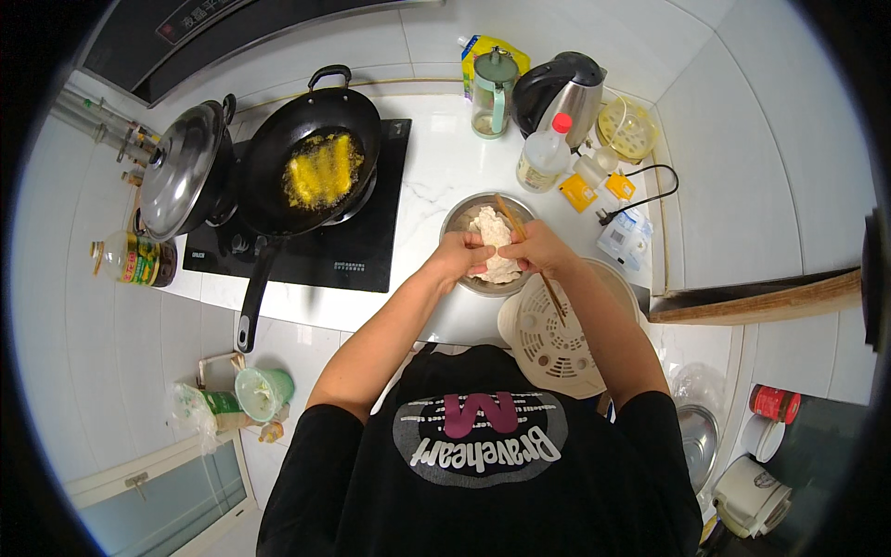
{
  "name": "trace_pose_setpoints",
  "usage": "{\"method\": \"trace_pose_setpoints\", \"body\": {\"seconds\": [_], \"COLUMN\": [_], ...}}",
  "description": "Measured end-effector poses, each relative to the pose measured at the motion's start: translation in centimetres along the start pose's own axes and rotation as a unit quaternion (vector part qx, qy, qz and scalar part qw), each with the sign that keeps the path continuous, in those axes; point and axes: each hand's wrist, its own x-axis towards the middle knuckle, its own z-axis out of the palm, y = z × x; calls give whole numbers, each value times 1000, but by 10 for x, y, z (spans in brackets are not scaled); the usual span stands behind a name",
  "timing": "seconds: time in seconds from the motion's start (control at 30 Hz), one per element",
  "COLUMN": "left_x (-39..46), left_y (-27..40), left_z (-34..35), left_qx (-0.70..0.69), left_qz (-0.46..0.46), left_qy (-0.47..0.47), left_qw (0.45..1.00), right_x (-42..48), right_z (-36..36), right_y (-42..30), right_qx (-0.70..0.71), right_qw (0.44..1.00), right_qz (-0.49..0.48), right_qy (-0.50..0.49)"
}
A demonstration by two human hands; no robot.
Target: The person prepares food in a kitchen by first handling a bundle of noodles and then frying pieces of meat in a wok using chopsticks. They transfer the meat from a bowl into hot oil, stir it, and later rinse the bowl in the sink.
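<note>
Between both hands, over a steel bowl [454, 216], is a pale, lumpy coated piece of food [495, 240]. My left hand [462, 256] pinches its left edge. On its right edge are the fingers of my right hand [537, 249], which also keeps a pair of wooden chopsticks [555, 301] slanting down toward my body. To the left, a black wok [268, 153] on the cooktop [376, 244] contains yellow pieces of food [321, 171] in bubbling oil.
A lidded pot [182, 170] stands left of the wok, whose handle [256, 292] juts over the counter edge. A cream perforated basket [550, 341] is below my right forearm. Behind the bowl are a red-capped bottle [543, 159], an electric kettle [567, 94] and a green-lidded jug [493, 94].
</note>
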Motion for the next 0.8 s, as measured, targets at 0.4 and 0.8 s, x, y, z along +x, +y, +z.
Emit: {"method": "trace_pose_setpoints", "body": {"seconds": [0.4,0.8], "left_x": [1,-16], "left_y": [-9,12], "left_z": [10,10], "left_qx": [30,86], "left_qz": [34,90], "left_qy": [49,104], "left_qw": [998,987], "right_x": [7,-22], "right_z": [2,3], "right_y": [16,-18], "right_qx": [-111,-94], "right_qw": [989,994], "right_qz": [-78,-9], "right_qy": [64,47]}}
